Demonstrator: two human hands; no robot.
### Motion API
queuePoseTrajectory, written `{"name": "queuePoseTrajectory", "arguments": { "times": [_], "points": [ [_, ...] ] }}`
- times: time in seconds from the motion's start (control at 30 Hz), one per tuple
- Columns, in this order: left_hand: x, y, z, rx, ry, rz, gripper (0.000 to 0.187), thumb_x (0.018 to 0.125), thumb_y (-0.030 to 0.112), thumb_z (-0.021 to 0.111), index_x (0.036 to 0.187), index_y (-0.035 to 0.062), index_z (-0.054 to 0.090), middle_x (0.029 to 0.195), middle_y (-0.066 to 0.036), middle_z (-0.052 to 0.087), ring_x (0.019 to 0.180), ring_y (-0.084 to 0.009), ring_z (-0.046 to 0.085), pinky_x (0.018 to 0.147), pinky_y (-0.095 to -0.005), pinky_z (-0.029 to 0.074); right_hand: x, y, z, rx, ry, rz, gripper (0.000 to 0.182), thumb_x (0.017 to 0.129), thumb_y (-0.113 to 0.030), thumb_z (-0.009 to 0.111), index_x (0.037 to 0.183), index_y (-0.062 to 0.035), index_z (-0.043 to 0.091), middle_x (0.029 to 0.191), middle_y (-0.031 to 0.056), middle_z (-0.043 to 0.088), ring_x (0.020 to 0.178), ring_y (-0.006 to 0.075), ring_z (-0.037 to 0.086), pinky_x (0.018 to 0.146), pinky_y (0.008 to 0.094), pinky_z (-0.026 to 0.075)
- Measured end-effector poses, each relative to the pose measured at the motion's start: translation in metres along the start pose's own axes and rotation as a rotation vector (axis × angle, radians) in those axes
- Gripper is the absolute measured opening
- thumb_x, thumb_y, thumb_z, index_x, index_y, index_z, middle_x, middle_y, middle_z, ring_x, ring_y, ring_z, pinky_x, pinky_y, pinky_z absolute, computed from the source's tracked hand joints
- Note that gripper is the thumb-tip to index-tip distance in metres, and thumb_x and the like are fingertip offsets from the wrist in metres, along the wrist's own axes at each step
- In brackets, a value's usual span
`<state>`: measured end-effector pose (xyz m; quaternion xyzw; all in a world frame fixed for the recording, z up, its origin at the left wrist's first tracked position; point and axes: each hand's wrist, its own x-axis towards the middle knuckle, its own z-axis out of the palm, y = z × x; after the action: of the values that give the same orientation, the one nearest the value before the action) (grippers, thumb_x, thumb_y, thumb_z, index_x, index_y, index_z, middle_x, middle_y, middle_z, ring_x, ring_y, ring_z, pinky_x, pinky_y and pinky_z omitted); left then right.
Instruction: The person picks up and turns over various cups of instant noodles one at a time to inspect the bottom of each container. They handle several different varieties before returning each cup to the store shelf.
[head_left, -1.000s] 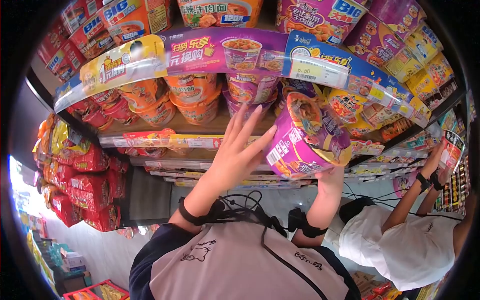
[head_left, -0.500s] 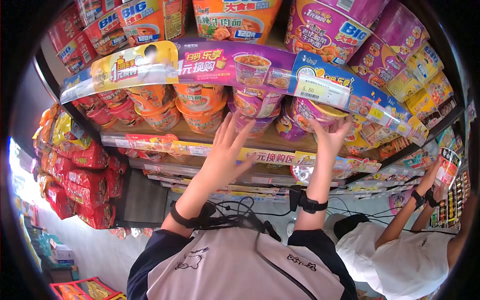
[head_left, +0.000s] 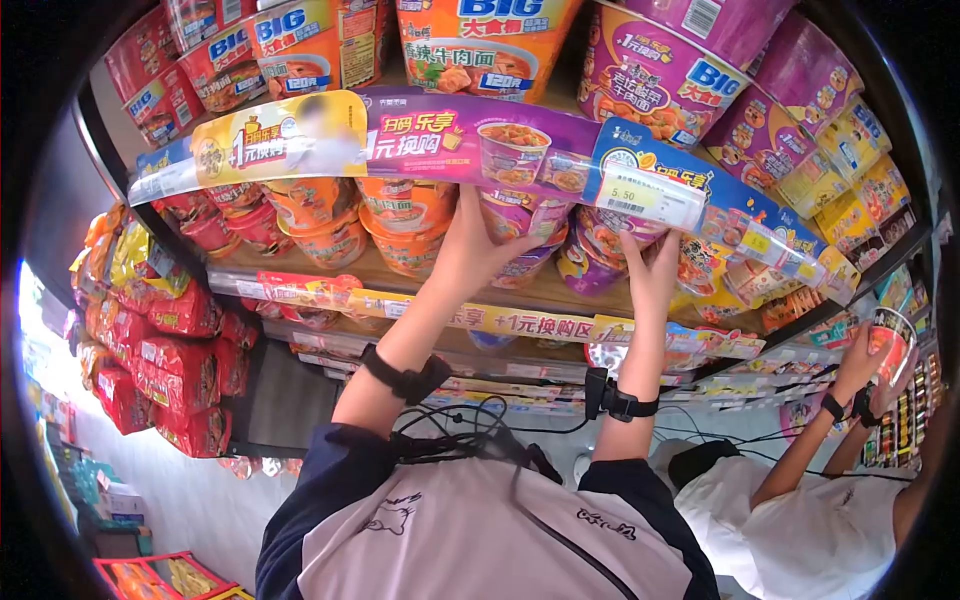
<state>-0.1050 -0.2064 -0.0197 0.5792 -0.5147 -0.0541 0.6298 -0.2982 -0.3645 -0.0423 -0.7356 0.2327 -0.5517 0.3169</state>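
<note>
My left hand (head_left: pixel 478 250) reaches under the shelf's promotional strip. Its thumb lies across the front of a purple instant noodle cup (head_left: pixel 527 218) and its fingers go round the cup's left side, partly hidden by the strip. My right hand (head_left: pixel 652 268) grips another purple noodle cup (head_left: pixel 603 232) at its lower right, thumb and fingers apart on it; the price label covers part of this cup. Both cups belong to a row of stacked cups, with orange noodle cups (head_left: pixel 403 232) to the left of my left hand.
Larger noodle tubs (head_left: pixel 490 45) stand on the shelf above. The curved promotional strip (head_left: pixel 425 140) hangs before the cups. Red noodle packs (head_left: pixel 170 365) are stacked at left. At right, a co-worker (head_left: pixel 800 500) holds a noodle cup (head_left: pixel 890 340). Black cables (head_left: pixel 480 415) cross below my arms.
My left hand has moved up from in front of the row and closed round a purple cup. The cup at my right hand, earlier tilted with its lid showing, now sits farther in behind the label.
</note>
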Motion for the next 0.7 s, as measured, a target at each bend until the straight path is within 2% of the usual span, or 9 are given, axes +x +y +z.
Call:
{"name": "queuePoseTrajectory", "arguments": {
  "times": [0.03, 0.17, 0.27, 0.3, 0.33, 0.4, 0.47, 0.6, 0.7],
  "points": [
    [0.004, -0.008, 0.004, 0.027, 0.016, -0.018, 0.102, 0.064, 0.017, 0.081, 0.139, -0.0003, 0.014, 0.131, -0.024, 0.041, 0.121, -0.0337, 0.044, 0.097, -0.0391, 0.039, 0.000, 0.000, -0.001, -0.008, -0.042, 0.014, 0.077, 0.083, -0.017, 0.068, 0.140, 0.0014, 0.019, 0.130, 0.0149, 0.041, 0.117, 0.0201, 0.044, 0.098, 0.0305, 0.034],
    [-0.002, 0.003, 0.009, 0.077, 0.093, -0.055, 0.105, 0.060, 0.017, 0.084, 0.138, -0.0002, 0.016, 0.129, -0.023, 0.043, 0.119, -0.0322, 0.047, 0.094, -0.0384, 0.042, -0.004, 0.000, 0.001, -0.158, -0.006, 0.032, 0.074, 0.084, -0.023, 0.066, 0.138, 0.0036, 0.023, 0.127, 0.0165, 0.045, 0.116, 0.0206, 0.045, 0.097, 0.0310, 0.035],
    [-0.020, 0.011, 0.003, 0.071, 0.155, -0.008, 0.110, 0.058, 0.017, 0.085, 0.140, 0.0001, 0.014, 0.130, -0.023, 0.044, 0.118, -0.0321, 0.048, 0.094, -0.0371, 0.042, -0.006, -0.007, 0.005, -0.168, 0.076, 0.010, 0.065, 0.081, -0.027, 0.068, 0.128, 0.0038, 0.037, 0.119, 0.0234, 0.051, 0.109, 0.0352, 0.051, 0.093, 0.0390, 0.038],
    [-0.028, 0.014, 0.000, 0.136, 0.187, 0.035, 0.117, 0.054, 0.018, 0.087, 0.141, 0.0001, 0.011, 0.131, -0.022, 0.044, 0.118, -0.0306, 0.048, 0.095, -0.0365, 0.042, -0.006, -0.007, 0.005, -0.132, 0.068, 0.006, 0.064, 0.081, -0.026, 0.068, 0.128, 0.0039, 0.037, 0.119, 0.0233, 0.051, 0.109, 0.0352, 0.051, 0.093, 0.0387, 0.038],
    [-0.037, 0.019, -0.001, -0.083, 0.202, 0.018, 0.119, 0.052, 0.020, 0.088, 0.142, -0.0006, 0.012, 0.131, -0.021, 0.044, 0.120, -0.0280, 0.047, 0.096, -0.0376, 0.041, -0.005, -0.006, 0.005, -0.097, 0.061, -0.002, 0.063, 0.081, -0.024, 0.068, 0.128, 0.0041, 0.037, 0.118, 0.0233, 0.052, 0.108, 0.0352, 0.051, 0.093, 0.0385, 0.038],
    [-0.059, 0.018, -0.022, 0.086, 0.088, -0.072, 0.112, 0.052, 0.020, 0.088, 0.139, -0.0022, 0.021, 0.130, -0.019, 0.046, 0.119, -0.0250, 0.048, 0.097, -0.0376, 0.040, -0.006, 0.001, 0.005, -0.084, 0.065, -0.004, 0.062, 0.081, -0.022, 0.068, 0.128, 0.0045, 0.037, 0.118, 0.0231, 0.052, 0.107, 0.0349, 0.051, 0.092, 0.0379, 0.038],
    [-0.072, 0.032, -0.037, -0.013, 0.024, -0.075, 0.107, 0.052, 0.021, 0.088, 0.135, -0.0030, 0.026, 0.129, -0.018, 0.047, 0.117, -0.0240, 0.049, 0.098, -0.0367, 0.039, -0.008, 0.012, 0.007, -0.121, 0.090, 0.010, 0.062, 0.080, -0.020, 0.069, 0.127, 0.0051, 0.036, 0.118, 0.0230, 0.052, 0.107, 0.0342, 0.051, 0.092, 0.0374, 0.038],
    [-0.103, 0.037, -0.061, -0.115, -0.056, -0.189, 0.102, 0.052, 0.026, 0.089, 0.132, -0.0041, 0.032, 0.125, -0.017, 0.050, 0.115, -0.0236, 0.050, 0.098, -0.0361, 0.038, -0.025, 0.001, 0.016, -0.021, 0.157, 0.010, 0.070, 0.079, -0.014, 0.069, 0.135, 0.0038, 0.031, 0.131, 0.0205, 0.045, 0.120, 0.0313, 0.046, 0.100, 0.0363, 0.034],
    [-0.115, 0.037, -0.074, -0.148, -0.110, -0.163, 0.108, 0.052, 0.030, 0.088, 0.135, -0.0043, 0.029, 0.126, -0.017, 0.049, 0.117, -0.0245, 0.049, 0.099, -0.0364, 0.037, -0.063, -0.054, 0.013, -0.311, 0.139, -0.058, 0.078, 0.075, -0.011, 0.071, 0.139, 0.0010, 0.028, 0.140, 0.0184, 0.038, 0.128, 0.0310, 0.038, 0.106, 0.0388, 0.030]
  ]
}}
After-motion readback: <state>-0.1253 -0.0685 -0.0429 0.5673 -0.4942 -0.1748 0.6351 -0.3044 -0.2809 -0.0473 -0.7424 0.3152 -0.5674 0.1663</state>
